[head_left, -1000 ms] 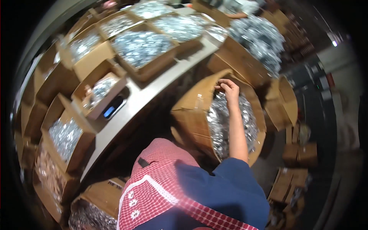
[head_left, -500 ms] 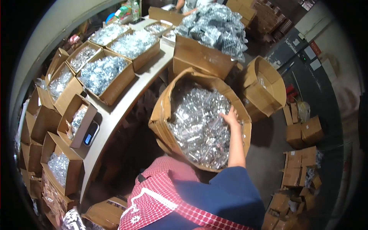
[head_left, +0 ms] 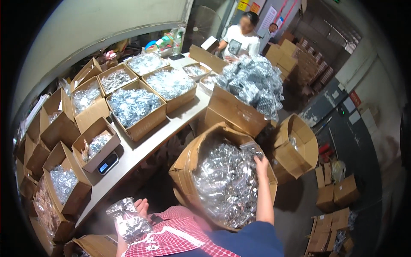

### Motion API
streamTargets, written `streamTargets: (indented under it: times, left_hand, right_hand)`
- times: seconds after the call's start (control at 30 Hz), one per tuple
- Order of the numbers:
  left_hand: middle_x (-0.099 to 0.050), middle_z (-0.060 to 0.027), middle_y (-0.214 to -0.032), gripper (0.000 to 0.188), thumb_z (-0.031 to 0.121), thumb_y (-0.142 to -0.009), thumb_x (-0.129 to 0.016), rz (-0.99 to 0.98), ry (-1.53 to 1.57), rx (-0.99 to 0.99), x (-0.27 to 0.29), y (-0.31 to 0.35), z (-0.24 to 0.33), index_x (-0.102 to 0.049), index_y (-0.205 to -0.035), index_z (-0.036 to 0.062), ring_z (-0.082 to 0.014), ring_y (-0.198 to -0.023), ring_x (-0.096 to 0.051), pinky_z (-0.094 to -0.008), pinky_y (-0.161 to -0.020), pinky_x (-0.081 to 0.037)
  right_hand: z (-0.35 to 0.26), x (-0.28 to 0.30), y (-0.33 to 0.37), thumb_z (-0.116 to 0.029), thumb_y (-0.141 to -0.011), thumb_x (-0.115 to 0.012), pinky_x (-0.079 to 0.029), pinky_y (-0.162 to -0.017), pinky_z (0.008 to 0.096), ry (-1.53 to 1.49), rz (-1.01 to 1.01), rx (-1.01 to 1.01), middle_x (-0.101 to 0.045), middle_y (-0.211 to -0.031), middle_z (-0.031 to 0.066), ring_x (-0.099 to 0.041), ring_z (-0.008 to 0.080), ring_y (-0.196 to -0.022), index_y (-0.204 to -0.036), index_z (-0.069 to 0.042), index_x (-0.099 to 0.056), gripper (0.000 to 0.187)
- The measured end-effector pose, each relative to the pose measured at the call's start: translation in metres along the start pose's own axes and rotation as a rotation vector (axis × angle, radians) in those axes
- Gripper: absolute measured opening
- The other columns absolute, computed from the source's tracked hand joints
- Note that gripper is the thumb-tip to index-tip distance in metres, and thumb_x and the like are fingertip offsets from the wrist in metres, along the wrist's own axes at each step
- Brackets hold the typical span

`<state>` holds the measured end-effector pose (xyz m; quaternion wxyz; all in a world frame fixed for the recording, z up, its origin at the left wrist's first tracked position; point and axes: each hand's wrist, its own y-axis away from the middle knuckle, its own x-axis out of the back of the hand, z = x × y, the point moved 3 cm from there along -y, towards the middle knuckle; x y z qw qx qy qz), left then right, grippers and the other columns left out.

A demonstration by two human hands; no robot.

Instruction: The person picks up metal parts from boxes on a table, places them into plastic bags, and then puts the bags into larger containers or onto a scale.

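My left hand (head_left: pixel 141 207) is low at the front left, its fingertips showing beside a clear plastic bag of shiny metal parts (head_left: pixel 129 222). The bag rests against the palm and hides most of the hand. Over the right side of a big open cardboard box (head_left: pixel 182 171), my right hand (head_left: pixel 261 165) pinches a smaller clear bag with dark contents (head_left: pixel 251 150). Its exact contents are too small to make out. Many similar clear bags of silvery parts (head_left: pixel 224 180) fill the big box.
To the left, a long white table (head_left: pixel 143 150) carries several cartons of bagged parts and a small digital scale (head_left: pixel 108 164). A heap of silvery bags (head_left: pixel 252 83) rises behind the big box. Another open carton (head_left: pixel 295 147) stands right. A person (head_left: pixel 243 40) is across the table.
My right hand has lifted a small bag from the pile. My left hand and its bag have come further into view from the lower left. The view has tilted up, showing a person.
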<state>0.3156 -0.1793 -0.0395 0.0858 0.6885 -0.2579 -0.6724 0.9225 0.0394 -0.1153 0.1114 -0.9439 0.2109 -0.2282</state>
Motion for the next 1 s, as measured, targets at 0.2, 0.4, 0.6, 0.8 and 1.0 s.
streamTargets:
  times: [0.2, 0.4, 0.6, 0.8, 1.0]
  left_hand:
    - [-0.025, -0.0134, -0.155, 0.094, 0.067, -0.083, -0.046, -0.25, -0.559, -0.431, -0.009, 0.033, 0.04, -0.023, -0.149, 0.0039, -0.0288, -0.139, -0.031, -0.0469, -0.106, -0.035]
    - [-0.02, -0.0156, -0.156, 0.088, 0.065, -0.088, -0.039, -0.229, -0.327, -0.432, -0.026, 0.036, 0.109, -0.021, -0.15, 0.0057, -0.0347, -0.141, -0.027, -0.0616, -0.105, -0.031]
    - [-0.023, -0.0179, -0.154, 0.088, 0.061, -0.089, -0.044, -0.268, -0.239, -0.596, -0.036, 0.047, 0.182, -0.018, -0.15, 0.0047, -0.0341, -0.14, -0.028, -0.0614, -0.107, -0.03]
    - [-0.026, -0.0163, -0.153, 0.088, 0.057, -0.09, -0.05, -0.348, -0.299, -0.709, -0.049, 0.046, 0.241, -0.013, -0.151, 0.005, -0.0312, -0.139, -0.031, -0.0571, -0.112, -0.027]
    - [-0.016, -0.0186, -0.156, 0.112, 0.061, -0.077, -0.067, -0.257, -0.145, -0.738, -0.067, 0.007, 0.28, -0.006, -0.151, 0.0037, -0.0328, -0.141, -0.026, -0.056, -0.113, -0.026]
  right_hand:
    - [-0.16, -0.122, 0.021, -0.021, -0.093, -0.056, -0.053, -0.083, 0.0496, -1.015, -0.253, -0.467, -0.063, -0.118, 0.0108, -0.063, 0.0275, -0.101, -0.127, -0.004, -0.054, 0.038]
    - [-0.307, -0.327, 0.031, -0.046, -0.1, -0.04, -0.043, -0.099, 0.0585, -1.308, -1.051, -0.602, -0.056, -0.129, 0.0184, -0.054, 0.0407, -0.119, -0.137, -0.003, -0.043, 0.057]
    - [-0.406, -0.509, 0.062, -0.041, -0.097, -0.053, -0.049, -0.091, 0.0372, -0.898, -1.152, -0.449, -0.058, -0.123, 0.0117, -0.061, 0.021, -0.106, -0.133, -0.005, -0.047, 0.051]
    - [-0.466, -0.595, 0.114, -0.013, -0.078, -0.066, -0.035, -0.107, 0.0469, -0.118, -1.202, 1.061, -0.047, -0.138, 0.0222, -0.045, 0.0389, -0.128, -0.135, -0.007, -0.05, 0.059]
    - [-0.444, -0.571, 0.174, -0.025, -0.086, -0.068, -0.03, -0.112, 0.0451, -0.37, -1.613, 0.637, -0.047, -0.139, 0.0195, -0.042, 0.0337, -0.132, -0.132, -0.001, -0.05, 0.055]
